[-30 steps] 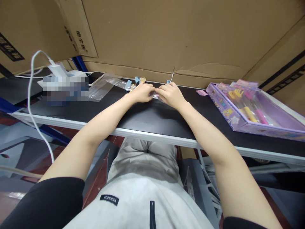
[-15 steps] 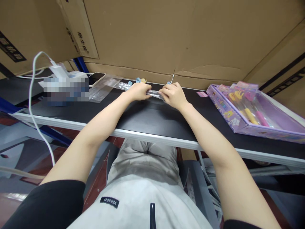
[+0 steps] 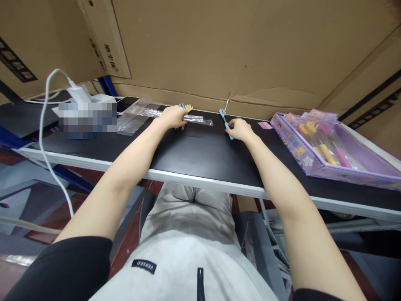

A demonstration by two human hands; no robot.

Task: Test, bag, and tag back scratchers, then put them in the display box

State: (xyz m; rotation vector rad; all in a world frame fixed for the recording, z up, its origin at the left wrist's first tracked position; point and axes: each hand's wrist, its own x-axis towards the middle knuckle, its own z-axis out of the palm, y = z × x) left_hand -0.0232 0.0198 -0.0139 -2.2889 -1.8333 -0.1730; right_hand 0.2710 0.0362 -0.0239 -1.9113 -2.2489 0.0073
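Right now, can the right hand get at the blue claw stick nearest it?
Probably yes: the right hand is right at that blue claw stick, nothing visible blocks it, and the clear plastic sleeve ends short of it.

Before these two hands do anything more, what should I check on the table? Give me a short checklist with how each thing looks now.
1. Right hand at the blue scratcher: ok, fingers are by its handle.
2. Right hand's hold firm: cannot tell.
3. Left hand at the clear plastic sleeve: ok, the sleeve shows on both sides of it.
4. Sleeve's end open: cannot tell, too small to see.
5. Blue scratcher apart from the sleeve: ok, bare table between them.
6. Purple box out of the right hand's way: ok, it sits farther right.
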